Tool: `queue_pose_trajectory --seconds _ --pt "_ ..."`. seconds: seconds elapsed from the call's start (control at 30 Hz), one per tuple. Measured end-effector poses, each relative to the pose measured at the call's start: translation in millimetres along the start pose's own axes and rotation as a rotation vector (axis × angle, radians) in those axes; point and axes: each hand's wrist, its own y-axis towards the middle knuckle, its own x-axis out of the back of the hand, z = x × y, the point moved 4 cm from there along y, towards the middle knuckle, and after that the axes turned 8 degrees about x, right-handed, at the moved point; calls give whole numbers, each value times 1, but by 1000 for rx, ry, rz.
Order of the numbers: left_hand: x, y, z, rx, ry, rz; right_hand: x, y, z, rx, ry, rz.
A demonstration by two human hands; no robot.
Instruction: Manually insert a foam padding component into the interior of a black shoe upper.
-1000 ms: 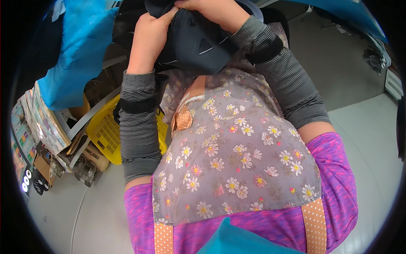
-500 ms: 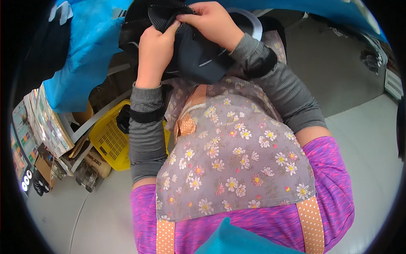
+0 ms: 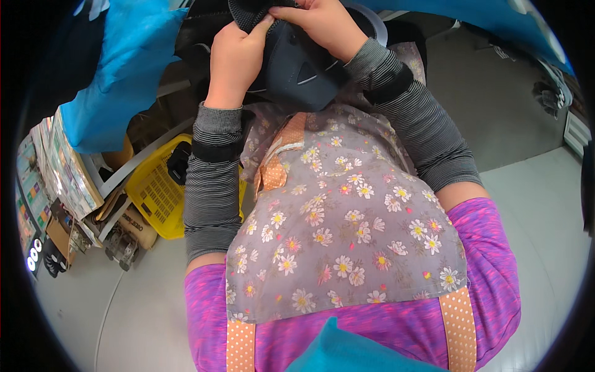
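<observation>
At the top of the head view, both my hands are closed on a dark fabric piece (image 3: 302, 73) with a mesh-textured part and white markings, one of them triangular. My left hand (image 3: 234, 62) pinches the mesh part's edge between thumb and fingers. Close beside it, my right hand (image 3: 331, 28) grips the same edge, its thumb near the left thumb. Below them the smooth dark part hangs over my flowered apron (image 3: 347, 217). The upper end of the piece runs out of the picture, and some fingers are hidden behind it.
A yellow plastic basket (image 3: 155, 201) with a dark item inside stands on the floor at the left. Blue sheeting (image 3: 121, 74) hangs at the upper left, and more blue material crosses the top right. Boards and boxes (image 3: 74, 167) lean at the far left.
Both hands and the dark piece sit slightly higher in the picture, still held by the mesh edge. The smooth part has turned, and a white triangular mark now shows on it.
</observation>
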Motion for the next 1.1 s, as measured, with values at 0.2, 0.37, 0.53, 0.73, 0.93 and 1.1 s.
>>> queue_pose_trajectory --seconds 0.2,0.37,0.53,0.73,0.93,1.1 --pt "6 -8 2 -298 -217 -144 -11 -2 2 127 30 -24" --pt "-4 -3 18 -101 -86 2 -6 3 10 109 -111 -33" --pt "-2 -8 6 -194 -308 -93 -6 2 6 31 -149 24" --pt "9 -15 4 -238 -443 -189 -18 -4 24 195 -66 -11" --pt "1 -17 3 -321 -379 -215 -8 2 27 157 -156 39" --pt "-4 -15 29 -211 -36 -31 -3 9 22 -129 -68 138"
